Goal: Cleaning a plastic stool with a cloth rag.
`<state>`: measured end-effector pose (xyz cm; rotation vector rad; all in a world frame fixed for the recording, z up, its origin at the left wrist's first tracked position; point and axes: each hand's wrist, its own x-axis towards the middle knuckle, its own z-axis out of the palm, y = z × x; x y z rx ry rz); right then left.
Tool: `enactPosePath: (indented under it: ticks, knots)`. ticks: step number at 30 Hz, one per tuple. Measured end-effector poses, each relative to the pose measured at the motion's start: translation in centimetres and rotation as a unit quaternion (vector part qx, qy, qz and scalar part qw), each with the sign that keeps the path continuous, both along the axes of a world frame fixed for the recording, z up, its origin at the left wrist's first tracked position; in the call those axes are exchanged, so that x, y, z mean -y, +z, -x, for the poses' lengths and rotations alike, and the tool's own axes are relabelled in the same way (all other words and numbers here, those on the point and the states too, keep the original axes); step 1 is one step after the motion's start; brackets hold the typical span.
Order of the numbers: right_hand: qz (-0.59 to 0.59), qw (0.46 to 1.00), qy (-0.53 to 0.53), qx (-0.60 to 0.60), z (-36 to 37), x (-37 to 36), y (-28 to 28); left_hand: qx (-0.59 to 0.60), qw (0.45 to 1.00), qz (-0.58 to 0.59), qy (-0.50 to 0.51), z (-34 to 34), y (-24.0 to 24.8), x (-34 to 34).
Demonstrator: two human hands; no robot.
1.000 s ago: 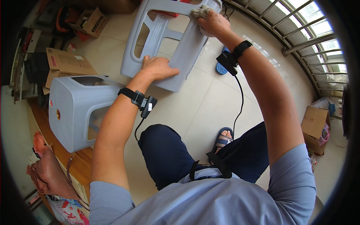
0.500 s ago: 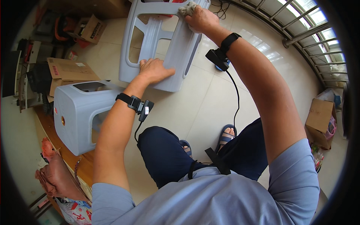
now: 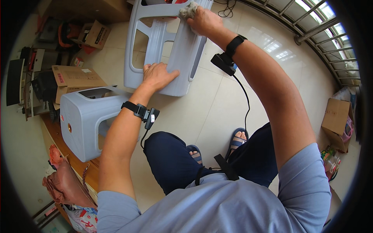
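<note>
Bright daylight, glare upper right, fisheye-bent edges.

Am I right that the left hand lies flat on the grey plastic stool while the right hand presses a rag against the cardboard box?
Not quite. The right hand presses the rag against the upper part of the same grey plastic stool, not a cardboard box. The left hand does lie flat on that stool, lower down. The head view shows both.

Light-blue short sleeves, navy trousers, blue sandals, seemingly cabled black wristbands.
</note>
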<state>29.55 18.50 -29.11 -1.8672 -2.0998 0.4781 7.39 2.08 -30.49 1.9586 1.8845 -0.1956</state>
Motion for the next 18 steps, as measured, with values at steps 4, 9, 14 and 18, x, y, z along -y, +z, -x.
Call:
enactPosePath:
  ticks: [4,9,14,18]
  knots:
    - [-0.021,1.0,0.009,0.002,-0.1,2.0,-0.8,-0.025,0.999,0.032,0.017,-1.0,0.8,-0.3]
    - [-0.016,1.0,0.015,-0.01,0.4,3.1,-1.1,-0.034,0.997,0.066,0.038,-1.6,1.3,-0.4]
    - [-0.012,1.0,0.021,-0.02,0.7,3.1,-1.0,-0.031,0.998,0.045,0.028,-0.4,0.5,-0.5]
    - [-0.029,0.999,0.016,-0.025,0.2,3.4,-1.5,-0.025,0.998,0.051,0.019,-1.3,1.1,-0.1]
